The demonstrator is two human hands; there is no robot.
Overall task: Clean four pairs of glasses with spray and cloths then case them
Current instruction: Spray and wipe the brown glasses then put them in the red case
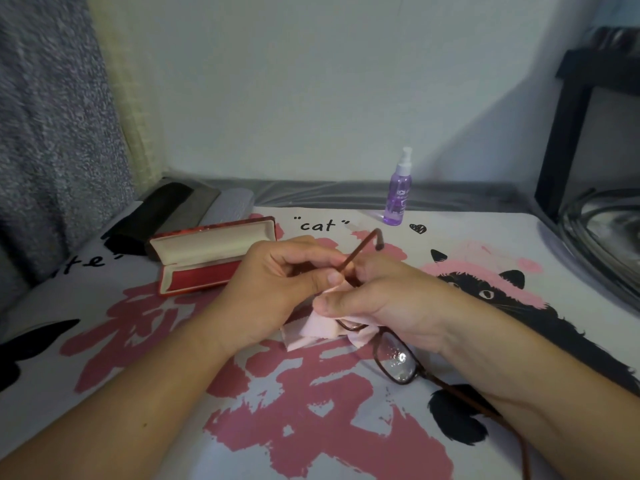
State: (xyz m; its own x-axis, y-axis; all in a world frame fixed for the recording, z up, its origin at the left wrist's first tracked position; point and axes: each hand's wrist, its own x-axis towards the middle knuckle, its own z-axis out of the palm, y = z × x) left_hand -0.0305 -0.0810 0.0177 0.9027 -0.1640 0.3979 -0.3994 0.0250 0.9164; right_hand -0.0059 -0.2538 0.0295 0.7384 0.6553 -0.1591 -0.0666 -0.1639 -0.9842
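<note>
**Here, brown glasses wiped over a printed cloth**

Thin brown-framed glasses (pixel 394 362) are held above the cat-print counter (pixel 485 237). One lens is pinched in a soft pink cloth (pixel 311 332) by the right hand (pixel 388 296); the slender temple is gripped by the left hand (pixel 277 289). Behind, a rigid red case (pixel 211 258) lies open, beside a clear purple spray bottle (pixel 397 192).

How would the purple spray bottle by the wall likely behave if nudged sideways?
The spray bottle stands upright, tall and narrow on a soft printed cover, so it would probably tip rather than slide. It looks like thin clear plastic, likely light. Once down, its round body could roll.
</note>
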